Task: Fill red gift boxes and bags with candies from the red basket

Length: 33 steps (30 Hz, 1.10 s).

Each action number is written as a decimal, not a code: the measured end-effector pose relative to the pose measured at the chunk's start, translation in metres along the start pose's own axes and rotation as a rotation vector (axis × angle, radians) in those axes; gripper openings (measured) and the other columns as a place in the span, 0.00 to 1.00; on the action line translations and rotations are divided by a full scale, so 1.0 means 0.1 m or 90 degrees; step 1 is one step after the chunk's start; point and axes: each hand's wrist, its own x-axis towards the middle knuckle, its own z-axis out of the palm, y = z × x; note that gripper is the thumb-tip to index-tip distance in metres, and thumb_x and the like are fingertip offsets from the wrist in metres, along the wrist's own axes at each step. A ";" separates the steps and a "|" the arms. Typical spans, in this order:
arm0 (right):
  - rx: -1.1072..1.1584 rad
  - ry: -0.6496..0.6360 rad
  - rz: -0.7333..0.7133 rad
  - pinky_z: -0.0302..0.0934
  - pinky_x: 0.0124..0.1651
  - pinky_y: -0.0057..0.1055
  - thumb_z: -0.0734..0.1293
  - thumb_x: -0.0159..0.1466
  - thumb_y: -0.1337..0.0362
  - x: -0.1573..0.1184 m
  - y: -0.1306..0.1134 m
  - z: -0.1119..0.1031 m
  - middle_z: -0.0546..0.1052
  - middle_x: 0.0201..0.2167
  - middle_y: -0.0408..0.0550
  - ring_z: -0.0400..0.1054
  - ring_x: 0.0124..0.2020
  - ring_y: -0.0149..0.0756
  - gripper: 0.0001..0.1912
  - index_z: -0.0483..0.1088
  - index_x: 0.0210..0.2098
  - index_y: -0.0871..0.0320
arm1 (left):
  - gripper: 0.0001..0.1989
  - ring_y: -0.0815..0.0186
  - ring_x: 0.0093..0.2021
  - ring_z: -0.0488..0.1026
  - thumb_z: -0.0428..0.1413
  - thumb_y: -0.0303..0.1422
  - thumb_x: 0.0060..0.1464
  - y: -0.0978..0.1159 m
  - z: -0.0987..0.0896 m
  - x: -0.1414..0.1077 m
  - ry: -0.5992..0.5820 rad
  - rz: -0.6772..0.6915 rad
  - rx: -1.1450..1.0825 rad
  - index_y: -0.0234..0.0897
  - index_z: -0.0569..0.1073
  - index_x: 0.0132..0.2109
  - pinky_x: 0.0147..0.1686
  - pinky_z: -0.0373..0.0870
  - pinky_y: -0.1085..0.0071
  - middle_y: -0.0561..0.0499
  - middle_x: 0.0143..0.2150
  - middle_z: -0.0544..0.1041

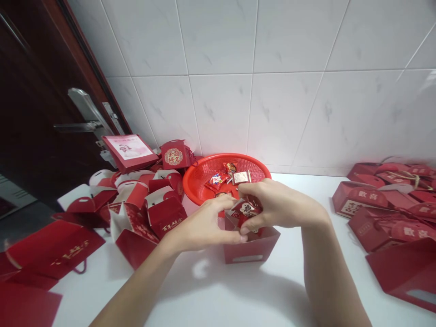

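Note:
A red paper gift box (pixel 252 250) stands on the white table in front of me, its top unfolded. My left hand (pixel 207 225) is bent round the box's left side, with the thumb along the near rim. Over the opening, my right hand (pixel 275 204) is closed on a red candy packet (pixel 248 210) with white markings. The fingers partly cover the packet, and the inside of the box is mostly hidden. Just behind the box is a red plastic basket (pixel 260 169) holding several wrapped sweets, among them a red packet (pixel 217 180) and a brown-and-white one (pixel 241 177).
Many red gift boxes (pixel 165 211) crowd the table's left side, some with tops unfolded. More red boxes (pixel 361 197) are grouped at the right. A tiled wall (pixel 221 109) rises behind the table (pixel 211 290). At the left is a dark door with a metal handle (pixel 80 127).

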 end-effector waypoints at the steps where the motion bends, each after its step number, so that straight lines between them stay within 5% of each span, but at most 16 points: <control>1: -0.002 0.005 -0.005 0.42 0.25 0.28 0.78 0.53 0.57 0.01 0.00 0.01 0.61 0.20 0.34 0.50 0.22 0.27 0.25 0.55 0.26 0.55 | 0.24 0.51 0.55 0.72 0.68 0.43 0.46 0.01 0.00 0.00 0.000 -0.006 -0.001 0.41 0.78 0.50 0.54 0.69 0.58 0.48 0.53 0.78; 8: 0.007 0.028 -0.054 0.44 0.26 0.29 0.76 0.56 0.50 0.04 0.01 0.02 0.63 0.18 0.34 0.52 0.20 0.26 0.25 0.58 0.25 0.55 | 0.16 0.57 0.46 0.76 0.66 0.40 0.49 0.03 0.01 0.00 -0.013 0.012 -0.023 0.40 0.77 0.44 0.49 0.71 0.62 0.52 0.43 0.80; 13: 0.036 0.034 -0.054 0.43 0.25 0.28 0.76 0.57 0.50 0.04 0.01 0.01 0.65 0.18 0.35 0.53 0.20 0.26 0.23 0.62 0.25 0.56 | 0.13 0.56 0.47 0.75 0.66 0.42 0.49 0.01 0.00 0.00 -0.012 0.024 -0.003 0.39 0.78 0.38 0.50 0.70 0.62 0.50 0.45 0.79; 19: 0.051 0.026 -0.024 0.43 0.24 0.27 0.77 0.55 0.53 -0.02 0.05 -0.03 0.67 0.21 0.37 0.56 0.21 0.27 0.22 0.62 0.26 0.56 | 0.17 0.53 0.54 0.71 0.66 0.42 0.49 0.00 0.00 0.00 -0.001 0.029 0.011 0.42 0.80 0.45 0.54 0.68 0.62 0.49 0.51 0.77; 26: 0.042 0.038 -0.050 0.43 0.24 0.29 0.74 0.58 0.45 0.02 0.07 -0.02 0.65 0.20 0.38 0.55 0.20 0.27 0.25 0.63 0.24 0.57 | 0.15 0.55 0.52 0.73 0.65 0.40 0.51 0.00 0.00 0.00 -0.020 0.043 -0.014 0.42 0.79 0.46 0.54 0.69 0.61 0.50 0.50 0.79; 33: 0.081 0.055 -0.002 0.49 0.25 0.29 0.71 0.62 0.59 -0.05 0.10 -0.06 0.73 0.22 0.41 0.62 0.22 0.30 0.09 0.70 0.32 0.56 | 0.19 0.55 0.50 0.73 0.64 0.45 0.51 0.03 -0.02 0.00 -0.009 0.022 0.043 0.43 0.79 0.48 0.51 0.70 0.61 0.50 0.48 0.78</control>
